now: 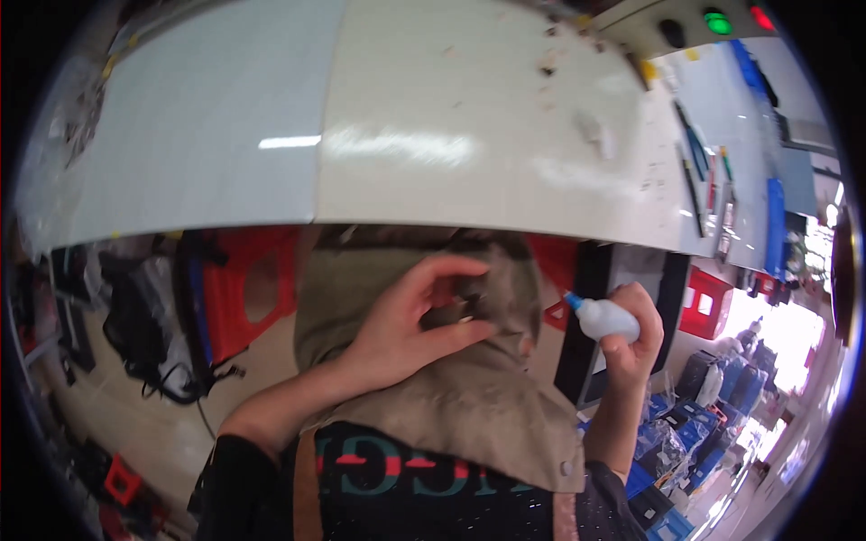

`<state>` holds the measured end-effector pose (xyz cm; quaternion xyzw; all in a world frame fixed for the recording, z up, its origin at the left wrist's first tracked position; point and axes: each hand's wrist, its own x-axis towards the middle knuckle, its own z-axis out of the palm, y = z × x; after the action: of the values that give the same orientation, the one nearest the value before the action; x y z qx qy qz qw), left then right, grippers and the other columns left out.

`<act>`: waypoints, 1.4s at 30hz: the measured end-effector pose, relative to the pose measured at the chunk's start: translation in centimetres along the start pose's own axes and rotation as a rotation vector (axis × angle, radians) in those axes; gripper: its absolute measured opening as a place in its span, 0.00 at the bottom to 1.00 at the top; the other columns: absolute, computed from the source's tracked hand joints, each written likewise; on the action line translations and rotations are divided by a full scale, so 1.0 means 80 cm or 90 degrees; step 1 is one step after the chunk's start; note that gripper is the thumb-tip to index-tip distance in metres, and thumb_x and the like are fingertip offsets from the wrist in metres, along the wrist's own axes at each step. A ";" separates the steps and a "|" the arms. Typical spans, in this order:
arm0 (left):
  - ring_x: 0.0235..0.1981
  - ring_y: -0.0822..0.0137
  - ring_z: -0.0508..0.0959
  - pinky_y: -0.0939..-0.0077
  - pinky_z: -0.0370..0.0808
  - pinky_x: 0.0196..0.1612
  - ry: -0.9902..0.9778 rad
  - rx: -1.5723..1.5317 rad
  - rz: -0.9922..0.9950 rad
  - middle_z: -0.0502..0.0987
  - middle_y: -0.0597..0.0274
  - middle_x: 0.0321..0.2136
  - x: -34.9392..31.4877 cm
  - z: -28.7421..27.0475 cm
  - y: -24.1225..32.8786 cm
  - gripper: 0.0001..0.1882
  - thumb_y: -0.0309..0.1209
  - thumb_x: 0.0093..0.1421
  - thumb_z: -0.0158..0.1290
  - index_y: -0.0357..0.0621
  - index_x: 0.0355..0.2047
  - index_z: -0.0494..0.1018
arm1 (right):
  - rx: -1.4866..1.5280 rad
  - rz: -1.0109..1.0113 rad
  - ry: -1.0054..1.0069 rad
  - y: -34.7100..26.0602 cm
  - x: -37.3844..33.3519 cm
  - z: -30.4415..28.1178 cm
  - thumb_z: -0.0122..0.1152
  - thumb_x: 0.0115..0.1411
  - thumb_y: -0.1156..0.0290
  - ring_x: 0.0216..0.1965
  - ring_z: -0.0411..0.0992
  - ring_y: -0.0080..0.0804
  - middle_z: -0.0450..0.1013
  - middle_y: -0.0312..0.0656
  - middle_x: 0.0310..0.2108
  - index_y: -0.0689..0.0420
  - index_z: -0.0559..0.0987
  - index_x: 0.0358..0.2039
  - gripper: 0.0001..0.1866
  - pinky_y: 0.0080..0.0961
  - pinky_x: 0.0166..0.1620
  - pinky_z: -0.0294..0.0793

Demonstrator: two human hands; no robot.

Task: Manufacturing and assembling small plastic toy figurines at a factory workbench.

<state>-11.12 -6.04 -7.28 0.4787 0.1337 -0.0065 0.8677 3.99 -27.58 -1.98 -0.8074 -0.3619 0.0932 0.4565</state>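
Note:
My left hand [419,316] is over my lap, in front of the brown apron [487,424]. Its thumb and fingers curve toward each other around a small dark area, and I cannot make out what is held there. Off to the right, my right hand [635,326] is wrapped around a white squeeze bottle [606,319] with a blue nozzle [572,299]. The bottle is tilted, its nozzle pointing up and left toward the table's front edge. A wide gap separates the bottle from my left hand.
A pale table [451,180] spans the front, with small crumbs at its far right. Pens and hand tools [690,171] lie at its right end, below a panel with a green button [717,22]. Red stools [257,293] stand beneath; blue bins [686,428] fill the lower right.

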 end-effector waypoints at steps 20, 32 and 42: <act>0.47 0.65 0.70 0.70 0.63 0.55 -0.103 -0.123 -0.138 0.66 0.52 0.49 0.011 0.004 0.014 0.34 0.45 0.59 0.50 0.39 0.58 0.54 | -0.308 -0.107 0.288 0.036 0.139 -0.040 0.58 0.56 0.67 0.51 0.66 0.35 0.69 0.46 0.48 0.61 0.68 0.50 0.22 0.30 0.50 0.65; 0.51 0.70 0.66 0.74 0.62 0.54 -0.118 -0.130 -0.211 0.66 0.61 0.48 -0.001 -0.003 -0.001 0.30 0.43 0.62 0.47 0.36 0.57 0.56 | -0.066 -0.240 -0.149 -0.011 0.033 0.090 0.67 0.38 0.65 0.41 0.68 0.38 0.70 0.40 0.40 0.57 0.74 0.40 0.25 0.34 0.44 0.65; 0.51 0.71 0.65 0.74 0.62 0.54 -0.090 -0.147 -0.170 0.65 0.60 0.49 -0.010 0.005 0.005 0.30 0.46 0.63 0.43 0.36 0.57 0.56 | 0.041 -0.250 -0.102 -0.003 0.029 0.110 0.66 0.37 0.67 0.37 0.69 0.36 0.72 0.38 0.37 0.56 0.75 0.38 0.23 0.31 0.40 0.66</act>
<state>-11.73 -6.23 -6.60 0.3523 0.1345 -0.1401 0.9155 1.32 -20.08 -6.36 -0.6964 -0.5442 0.0783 0.4613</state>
